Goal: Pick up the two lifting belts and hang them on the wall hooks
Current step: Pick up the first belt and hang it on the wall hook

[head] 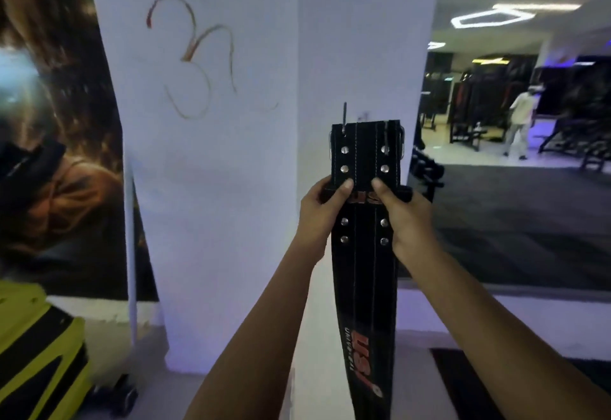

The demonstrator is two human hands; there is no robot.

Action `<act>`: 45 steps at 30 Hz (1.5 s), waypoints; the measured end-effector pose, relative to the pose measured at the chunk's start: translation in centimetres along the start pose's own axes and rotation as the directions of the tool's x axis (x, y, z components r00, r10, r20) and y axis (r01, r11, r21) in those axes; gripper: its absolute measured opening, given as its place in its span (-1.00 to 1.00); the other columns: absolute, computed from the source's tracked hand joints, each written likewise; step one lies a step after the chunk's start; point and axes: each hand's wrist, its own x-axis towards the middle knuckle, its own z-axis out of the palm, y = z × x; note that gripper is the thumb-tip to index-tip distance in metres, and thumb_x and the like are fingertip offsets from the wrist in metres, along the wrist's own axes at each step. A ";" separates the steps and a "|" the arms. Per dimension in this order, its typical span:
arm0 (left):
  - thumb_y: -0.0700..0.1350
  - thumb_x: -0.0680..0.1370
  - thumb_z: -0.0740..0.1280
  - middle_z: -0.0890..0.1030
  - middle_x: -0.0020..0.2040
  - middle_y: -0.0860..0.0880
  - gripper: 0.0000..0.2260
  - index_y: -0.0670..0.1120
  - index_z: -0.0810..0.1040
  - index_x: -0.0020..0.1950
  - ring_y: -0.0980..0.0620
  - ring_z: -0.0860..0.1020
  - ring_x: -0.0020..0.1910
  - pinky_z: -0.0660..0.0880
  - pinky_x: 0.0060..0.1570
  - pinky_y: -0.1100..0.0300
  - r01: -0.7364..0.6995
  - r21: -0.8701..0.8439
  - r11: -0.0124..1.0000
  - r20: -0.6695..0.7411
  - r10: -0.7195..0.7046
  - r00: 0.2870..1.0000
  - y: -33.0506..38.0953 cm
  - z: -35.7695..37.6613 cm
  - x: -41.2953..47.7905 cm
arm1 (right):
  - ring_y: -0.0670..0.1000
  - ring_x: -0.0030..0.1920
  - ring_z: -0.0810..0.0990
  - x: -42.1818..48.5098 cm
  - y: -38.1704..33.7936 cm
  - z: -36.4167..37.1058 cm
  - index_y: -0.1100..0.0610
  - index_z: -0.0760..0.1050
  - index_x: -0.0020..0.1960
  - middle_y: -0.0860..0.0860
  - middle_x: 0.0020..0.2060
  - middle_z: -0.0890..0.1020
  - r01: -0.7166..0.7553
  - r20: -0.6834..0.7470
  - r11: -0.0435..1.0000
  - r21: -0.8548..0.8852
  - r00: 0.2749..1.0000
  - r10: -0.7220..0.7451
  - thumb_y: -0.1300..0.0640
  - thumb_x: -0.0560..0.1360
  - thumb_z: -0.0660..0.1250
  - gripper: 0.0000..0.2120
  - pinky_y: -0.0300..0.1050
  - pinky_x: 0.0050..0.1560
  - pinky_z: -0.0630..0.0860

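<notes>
Both hands hold one black lifting belt upright against the corner of a white pillar. Left hand is closed on the belt's left edge, right hand on its right edge, thumbs pressing the front just below the upper rivets. Its buckle end points up, with a thin dark prong sticking above it; the long tail hangs down between the forearms. Whether a hook sits behind the buckle cannot be told.
</notes>
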 end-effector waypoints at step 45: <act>-0.20 0.53 0.32 0.65 0.05 -0.14 -0.77 -0.20 0.55 0.18 -0.12 0.62 0.06 0.58 0.08 0.07 0.129 0.328 0.936 0.499 -0.288 0.817 0.2 2.7 -2.0 | -0.06 -0.15 0.58 2.8 -17.2 -2.2 0.06 0.50 -0.25 -0.06 -0.23 0.59 0.136 0.007 0.967 0.214 0.990 -0.141 0.16 0.42 0.44 -0.87 -0.16 -0.20 0.55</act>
